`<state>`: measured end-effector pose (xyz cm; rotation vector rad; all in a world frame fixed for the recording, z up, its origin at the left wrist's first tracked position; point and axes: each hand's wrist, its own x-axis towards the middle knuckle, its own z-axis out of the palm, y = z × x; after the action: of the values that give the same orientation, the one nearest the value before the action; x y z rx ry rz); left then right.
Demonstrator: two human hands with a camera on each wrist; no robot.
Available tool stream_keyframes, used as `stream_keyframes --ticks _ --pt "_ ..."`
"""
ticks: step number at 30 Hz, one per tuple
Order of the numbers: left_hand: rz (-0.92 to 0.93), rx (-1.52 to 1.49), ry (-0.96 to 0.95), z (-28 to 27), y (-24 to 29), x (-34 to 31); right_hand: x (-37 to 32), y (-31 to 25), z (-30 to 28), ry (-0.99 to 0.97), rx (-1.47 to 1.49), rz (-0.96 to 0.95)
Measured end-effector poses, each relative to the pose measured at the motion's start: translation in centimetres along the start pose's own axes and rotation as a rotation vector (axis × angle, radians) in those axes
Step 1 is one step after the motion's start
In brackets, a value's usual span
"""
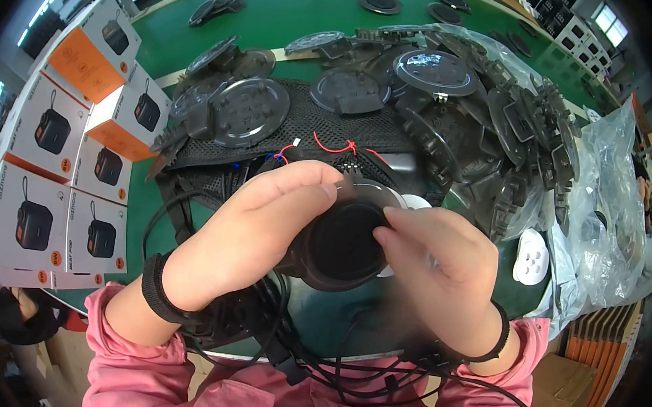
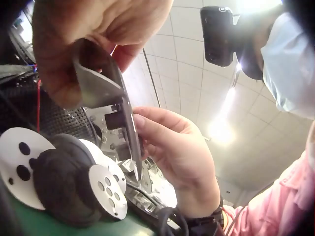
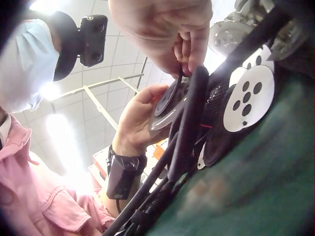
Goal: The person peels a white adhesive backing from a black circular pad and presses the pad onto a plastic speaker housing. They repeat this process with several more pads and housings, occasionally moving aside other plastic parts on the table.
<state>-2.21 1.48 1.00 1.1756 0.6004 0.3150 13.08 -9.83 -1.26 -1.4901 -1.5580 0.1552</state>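
In the head view the left hand [image 1: 256,217] grips a dark round plastic part by its left side, above the table. On its face lies a black round pad [image 1: 349,240], whose right edge the right hand [image 1: 444,262] pinches between thumb and fingertips. Seen side-on in the left wrist view, the plastic part [image 2: 129,132] stands tilted, with the right hand [image 2: 172,152] at its far edge. White discs with round holes [image 2: 107,191] and black pads [image 2: 64,187] lie below it on the table. The right wrist view shows the pad [image 3: 167,101] against the part's rim.
Many dark round plastic parts [image 1: 436,70] are heaped on a black mesh bag [image 1: 317,126] behind the hands. Boxes [image 1: 45,124] are stacked at left. Clear plastic bags [image 1: 608,218] and white discs [image 1: 531,258] lie at right. Black cables [image 1: 328,368] run near the body.
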Motion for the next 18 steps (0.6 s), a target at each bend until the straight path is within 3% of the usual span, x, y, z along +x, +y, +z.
stream_keyframes --ticks 8,11,13,14,15,17,18 --pt "-0.024 -0.021 0.014 0.1 0.0 0.1 0.0 0.3 -0.4 -0.019 -0.074 -0.048" --pt "-0.057 -0.085 0.015 -0.1 0.5 0.0 0.2 0.1 -0.7 -0.035 -0.149 0.065" --pt "-0.068 -0.133 0.008 -0.1 0.9 0.0 -0.1 0.5 0.5 0.035 0.411 0.274" --pt "-0.05 -0.127 -0.046 0.0 0.9 0.0 -0.3 0.9 0.9 -0.059 0.791 0.34" --pt "-0.03 -0.117 -0.097 0.0 0.9 -0.1 -0.2 0.6 0.7 -0.053 0.796 0.318" --pt "-0.036 -0.106 -0.099 -0.1 0.8 -0.1 0.5 -0.2 0.0 -0.166 1.035 0.595" --pt "-0.02 -0.072 -0.114 -0.1 1.0 -0.2 0.4 -0.2 -0.1 -0.162 0.954 0.526"
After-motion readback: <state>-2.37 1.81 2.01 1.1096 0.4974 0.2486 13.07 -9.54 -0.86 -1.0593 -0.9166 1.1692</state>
